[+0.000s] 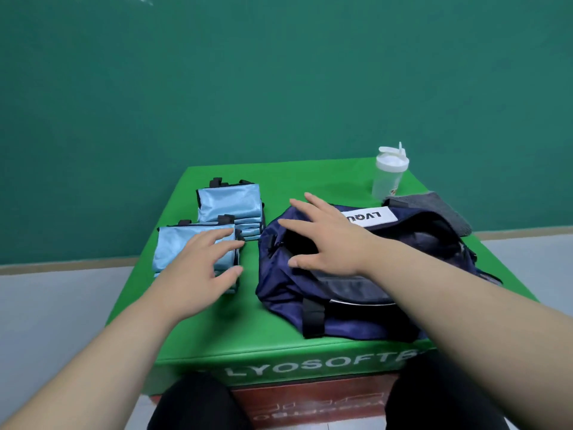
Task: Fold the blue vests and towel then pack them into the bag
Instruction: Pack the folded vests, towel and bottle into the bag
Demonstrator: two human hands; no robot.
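Note:
Two stacks of folded light-blue vests lie on the left half of the green box: a near stack [176, 249] and a far stack [231, 207]. My left hand [201, 268] hovers over the near stack with fingers spread, and whether it touches the cloth I cannot tell. A navy duffel bag [347, 293] sits on the right with its top open. My right hand [325, 240] is spread over the bag's left end, holding nothing. A grey towel [434, 209] lies behind the bag.
A clear shaker bottle [390, 172] with a white flip lid stands at the far right corner of the green box [279, 346]. A green wall rises behind. My dark-trousered knees [192, 405] flank the box's front.

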